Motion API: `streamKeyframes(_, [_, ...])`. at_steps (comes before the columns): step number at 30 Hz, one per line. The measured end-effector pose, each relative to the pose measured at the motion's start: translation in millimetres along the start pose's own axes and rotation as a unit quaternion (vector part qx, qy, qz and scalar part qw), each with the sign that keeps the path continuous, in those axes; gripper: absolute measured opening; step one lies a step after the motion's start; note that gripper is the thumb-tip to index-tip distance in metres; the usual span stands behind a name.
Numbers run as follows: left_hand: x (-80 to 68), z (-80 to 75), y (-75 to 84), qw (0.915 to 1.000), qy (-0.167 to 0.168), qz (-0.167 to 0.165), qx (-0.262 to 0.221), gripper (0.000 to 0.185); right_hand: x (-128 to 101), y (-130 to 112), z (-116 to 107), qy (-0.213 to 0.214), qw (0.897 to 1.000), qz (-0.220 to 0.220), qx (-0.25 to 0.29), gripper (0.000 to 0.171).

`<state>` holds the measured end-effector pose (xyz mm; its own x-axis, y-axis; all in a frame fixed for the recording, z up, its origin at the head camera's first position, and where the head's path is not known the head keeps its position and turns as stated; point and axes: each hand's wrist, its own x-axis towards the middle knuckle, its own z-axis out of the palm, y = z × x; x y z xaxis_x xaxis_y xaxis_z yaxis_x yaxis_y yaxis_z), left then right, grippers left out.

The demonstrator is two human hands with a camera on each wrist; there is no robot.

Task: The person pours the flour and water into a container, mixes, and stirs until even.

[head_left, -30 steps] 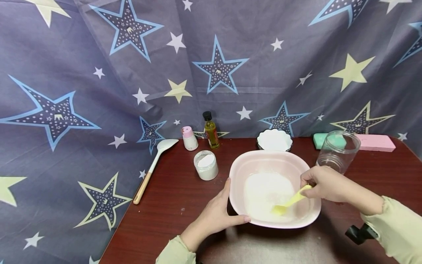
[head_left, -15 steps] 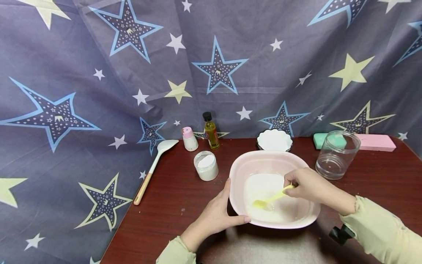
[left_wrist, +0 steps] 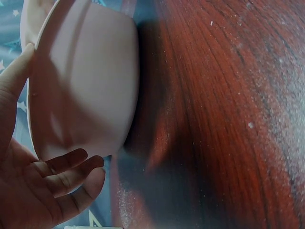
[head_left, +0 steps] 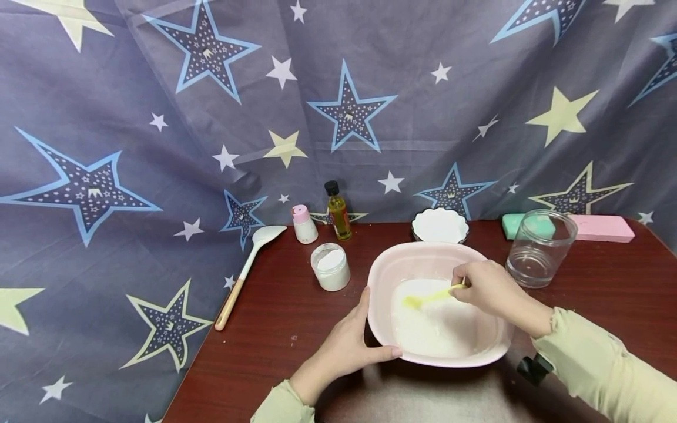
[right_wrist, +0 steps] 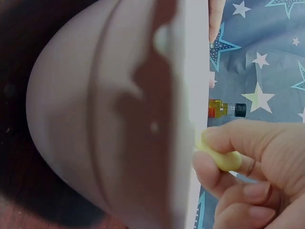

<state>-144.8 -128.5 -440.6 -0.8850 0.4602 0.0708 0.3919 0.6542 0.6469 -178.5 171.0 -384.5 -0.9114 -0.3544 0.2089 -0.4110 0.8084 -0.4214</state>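
A pink oval basin (head_left: 381,264) holds a white, milky mixture (head_left: 423,332). My left hand (head_left: 346,341) steadies its left end, thumb along the near rim and fingers against the outer wall; the left wrist view shows the fingers (left_wrist: 71,167) bent beside the basin wall (left_wrist: 100,81). Over the basin, my right hand (head_left: 489,288) pinches the handle of a yellow spoon (head_left: 431,296), whose head lies in the mixture toward the far left. From the right wrist, thumb and forefinger close round the handle end (right_wrist: 228,160), while the basin wall hides the spoon's head.
Left of the basin stand an open jar of white powder (head_left: 331,270), a pink-capped shaker (head_left: 304,226) and an oil bottle (head_left: 339,214). A white ladle (head_left: 243,276) lies farther left. Behind are a scalloped white dish (head_left: 440,225), a glass jar (head_left: 539,249), and green (head_left: 513,226) and pink blocks (head_left: 605,228).
My right hand has swept the spoon leftward through the mixture, then toward the far side of the basin. The left hand keeps its place on the rim.
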Motion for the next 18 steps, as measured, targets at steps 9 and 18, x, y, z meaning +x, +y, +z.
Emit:
streamKeyframes(9, [-0.6,0.3,0.0,0.9999,-0.001,-0.01,-0.004,0.124,-3,8,-4,0.019,0.999,0.035,-0.012,0.02])
streamKeyframes(18, [-0.1,0.5,0.1,0.9999,-0.001,-0.009,-0.006,0.124,-9,20,-16,0.004,0.998,0.053,-0.027,0.018])
